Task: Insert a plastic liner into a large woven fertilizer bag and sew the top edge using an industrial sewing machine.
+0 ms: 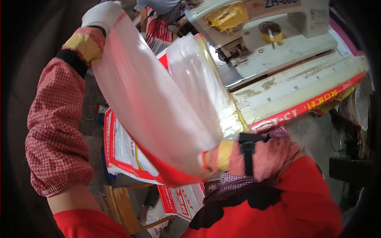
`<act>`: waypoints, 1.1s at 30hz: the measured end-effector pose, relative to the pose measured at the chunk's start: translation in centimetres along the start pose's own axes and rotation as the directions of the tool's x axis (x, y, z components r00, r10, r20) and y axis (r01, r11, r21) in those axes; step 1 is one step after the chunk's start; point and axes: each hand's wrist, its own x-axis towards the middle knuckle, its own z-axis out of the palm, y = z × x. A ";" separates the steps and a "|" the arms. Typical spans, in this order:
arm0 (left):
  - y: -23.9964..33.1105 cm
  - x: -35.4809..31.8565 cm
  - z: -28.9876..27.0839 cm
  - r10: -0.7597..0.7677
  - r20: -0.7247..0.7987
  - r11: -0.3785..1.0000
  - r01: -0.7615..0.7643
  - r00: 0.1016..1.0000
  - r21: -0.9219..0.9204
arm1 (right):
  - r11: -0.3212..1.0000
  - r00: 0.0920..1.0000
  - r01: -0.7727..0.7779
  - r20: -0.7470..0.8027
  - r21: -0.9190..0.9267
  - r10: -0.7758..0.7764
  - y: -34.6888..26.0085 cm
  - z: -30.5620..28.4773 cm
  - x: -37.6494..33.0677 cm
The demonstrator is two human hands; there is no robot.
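A large white-and-red plastic sack [147,87] hangs in a curve between my two hands, slightly blurred. Raised high at the far left, my left hand [101,16] wears a white glove and grips the sack's upper edge. My right hand [203,160] is at the sack's lower right end, close to my body; its fingers are mostly hidden, but the sack bunches at it. Behind the sack, a stack of clear plastic liners [194,67] leans against the machine table. Printed red-and-white sacks [123,148] lie underneath.
A pale industrial sewing machine [285,39] with yellow cloth [227,18] on its head stands at the far right. Its worn table [285,95] has a red strip along the front edge. Another person [166,12] is at the top. A wooden stool [125,210] stands at lower left.
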 end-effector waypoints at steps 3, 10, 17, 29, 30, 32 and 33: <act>-0.3 -1.1 -1.5 -0.102 0.090 0.993 0.106 0.991 -0.046 | 0.933 0.973 -0.216 -0.017 0.289 0.230 2.3 -2.4 -0.6; 2.5 -1.9 -1.8 -0.113 0.207 0.989 0.130 0.972 -0.073 | 0.120 0.288 -0.022 -0.109 0.993 0.952 -1.7 -9.9 -5.3; 6.1 -1.8 -3.0 -0.071 0.246 0.987 0.104 0.967 -0.124 | 0.631 0.461 -0.424 -0.445 0.650 0.768 -1.6 -10.9 -3.2; 7.6 -1.0 -3.5 0.045 0.253 0.993 -0.015 0.967 -0.119 | 0.399 0.513 -0.750 0.082 0.528 0.854 -0.9 -10.1 -1.7; 7.6 -0.5 -3.6 0.079 0.271 0.993 -0.054 0.959 -0.101 | 0.582 0.570 -0.748 -0.139 0.319 0.810 -0.9 -10.0 -1.2; 4.6 1.9 -0.7 0.047 0.314 0.999 -0.044 0.948 -0.018 | 0.683 0.632 -0.714 -0.279 0.154 0.723 -2.3 -10.0 0.9; 3.5 3.3 1.4 0.031 0.345 0.997 -0.053 0.938 0.054 | 0.682 0.633 -0.716 -0.272 0.151 0.725 -2.8 -9.3 1.9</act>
